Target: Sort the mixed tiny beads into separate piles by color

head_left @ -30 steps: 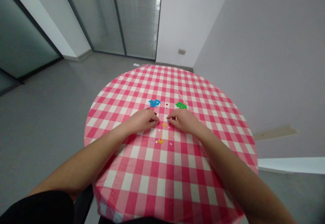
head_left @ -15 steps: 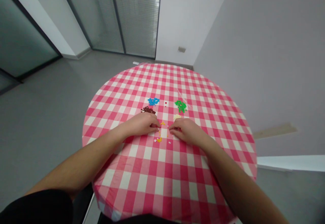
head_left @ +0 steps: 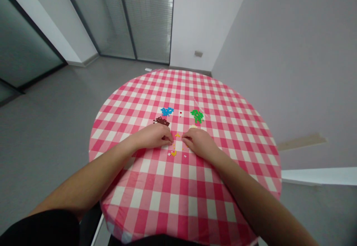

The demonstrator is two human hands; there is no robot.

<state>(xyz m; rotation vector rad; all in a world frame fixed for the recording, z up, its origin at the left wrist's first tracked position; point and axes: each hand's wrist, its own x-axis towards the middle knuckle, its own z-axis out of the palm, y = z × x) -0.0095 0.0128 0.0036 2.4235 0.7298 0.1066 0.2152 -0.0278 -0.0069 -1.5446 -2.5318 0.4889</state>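
On the checked tablecloth [head_left: 156, 201], my left hand [head_left: 156, 136] rests just in front of a heap of small dark brown pieces [head_left: 161, 121]. Its fingers are closed together near the middle; anything between them is too small to make out. My right hand [head_left: 200, 141] lies opposite, thumb and forefinger pinched, its contents hidden. Between the hands sits a small yellow piece [head_left: 177, 135]. Nearer me are several loose yellow pieces [head_left: 173, 153] and small white pieces [head_left: 185, 156]. Cream pieces [head_left: 193, 126] show partly behind my right hand.
Beyond the hands lie a pile of blue pieces [head_left: 167, 111] and a pile of green pieces [head_left: 197, 116], with a tiny red piece [head_left: 180, 112] between them. The round table stands near a grey wall [head_left: 301, 60] and glass doors [head_left: 150, 22].
My right hand's fingers have drawn closer together and shifted slightly left. My left hand stays nearly in place, its fingertips curled a little more. The whole view has shifted slightly.
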